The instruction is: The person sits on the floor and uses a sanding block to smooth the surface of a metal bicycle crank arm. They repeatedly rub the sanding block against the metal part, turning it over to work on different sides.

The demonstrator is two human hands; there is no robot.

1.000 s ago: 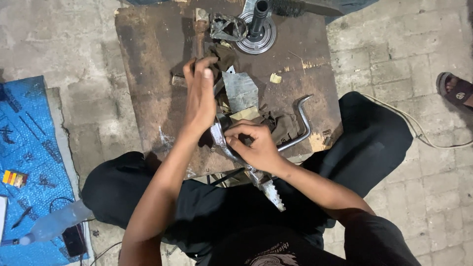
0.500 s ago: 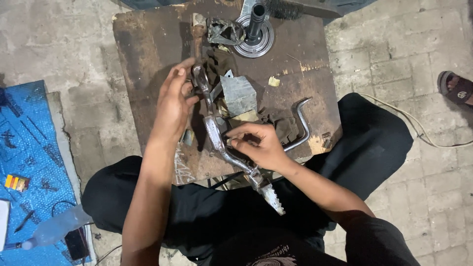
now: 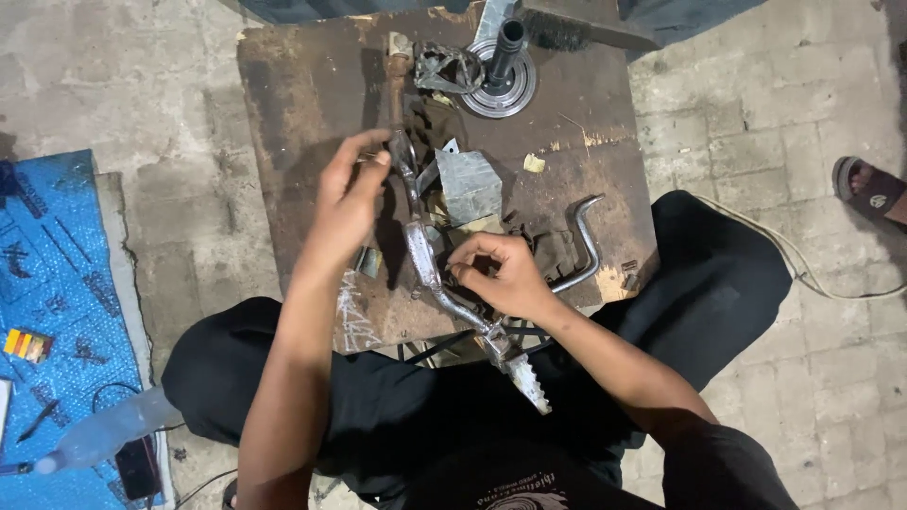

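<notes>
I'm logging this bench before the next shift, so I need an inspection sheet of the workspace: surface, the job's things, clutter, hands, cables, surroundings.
Surface: worn, stained wooden board across the seated person's lap.
Job's things: bent metal lever with a toothed foot peg, lying on the board, peg end overhanging the near edge.
Clutter: folded sheet-metal piece, curved steel rod, round flanged hub with a black shaft, dark rags.
Hands: left hand pinches the lever's far end; right hand grips its middle.
Cables: pale cord on the floor at right.
Surroundings: paved floor, blue tarp at left, another person's sandalled foot.
</notes>
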